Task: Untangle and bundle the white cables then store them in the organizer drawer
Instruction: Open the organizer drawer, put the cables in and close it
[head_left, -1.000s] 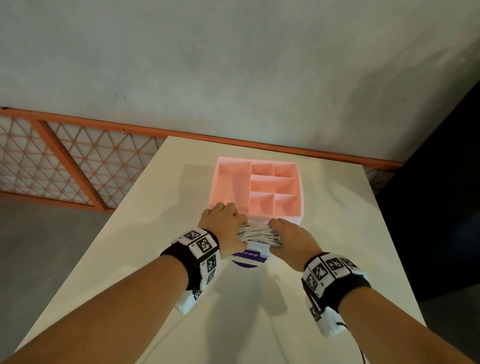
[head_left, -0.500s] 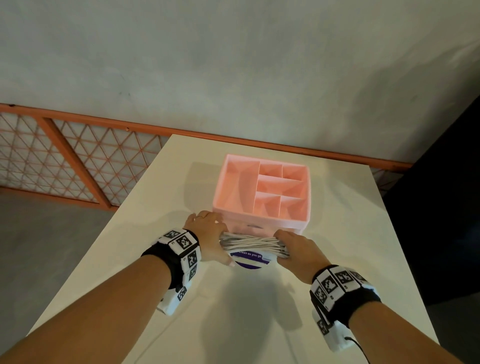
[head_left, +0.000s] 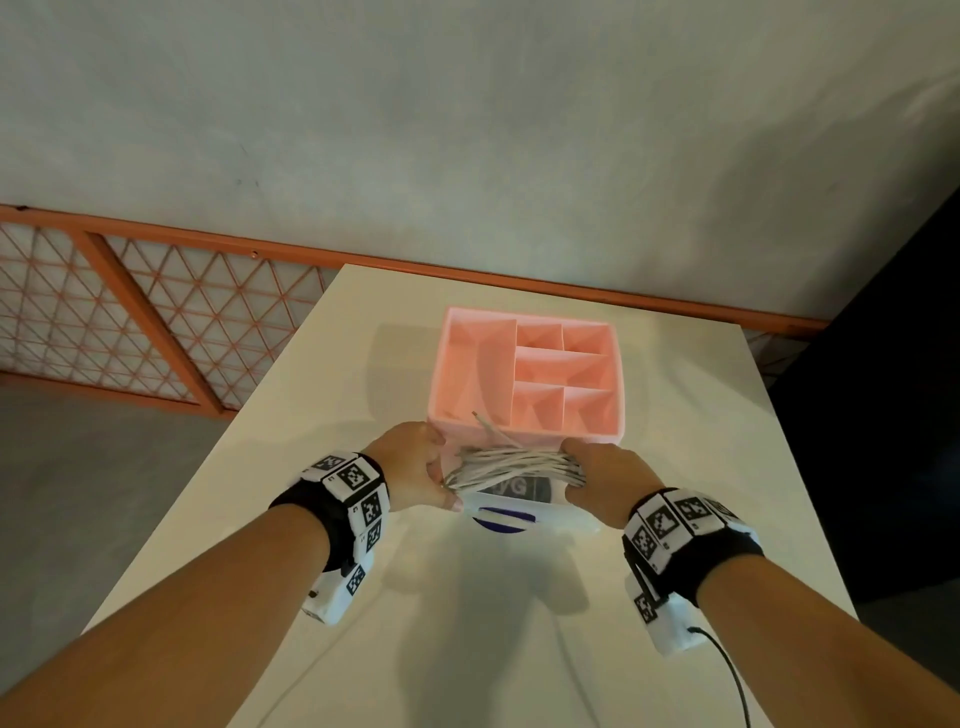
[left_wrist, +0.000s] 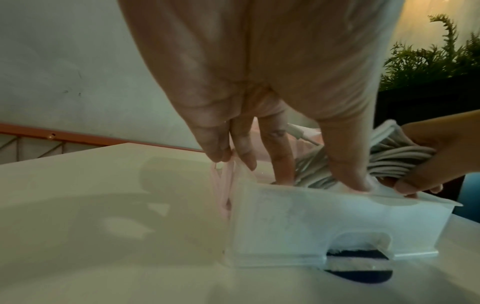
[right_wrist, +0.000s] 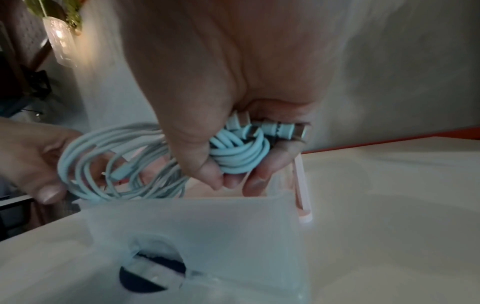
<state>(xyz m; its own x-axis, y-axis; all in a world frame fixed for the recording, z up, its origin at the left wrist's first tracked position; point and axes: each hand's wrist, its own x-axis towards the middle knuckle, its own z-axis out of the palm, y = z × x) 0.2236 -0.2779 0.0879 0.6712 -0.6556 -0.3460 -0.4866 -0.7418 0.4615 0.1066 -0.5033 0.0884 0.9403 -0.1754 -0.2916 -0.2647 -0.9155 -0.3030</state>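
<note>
A coiled bundle of white cables (head_left: 511, 464) is stretched between my two hands just above the open translucent drawer (head_left: 524, 512) at the front of the pink organizer (head_left: 449, 364). My left hand (head_left: 441, 467) pinches the left loops between thumb and fingers (left_wrist: 348, 176). My right hand (head_left: 574, 467) grips the right end, where the cables (right_wrist: 240, 156) are wound tight and several metal connectors stick out. One loose connector end (head_left: 480, 418) pokes up over the organizer's front rim. In the left wrist view the cables (left_wrist: 400, 162) dip behind the drawer's (left_wrist: 311, 222) wall.
The organizer's top has several empty pink compartments. A dark item (head_left: 511, 488) lies in the drawer under the cables, and a purple-and-white round thing (head_left: 506, 522) shows below the drawer front. The cream table (head_left: 311, 467) ends at an orange railing (head_left: 156, 322) on the left.
My hands have moved apart, drawing the bundle out longer, and have come down to the drawer opening. A loose connector end now sticks up by the organizer rim.
</note>
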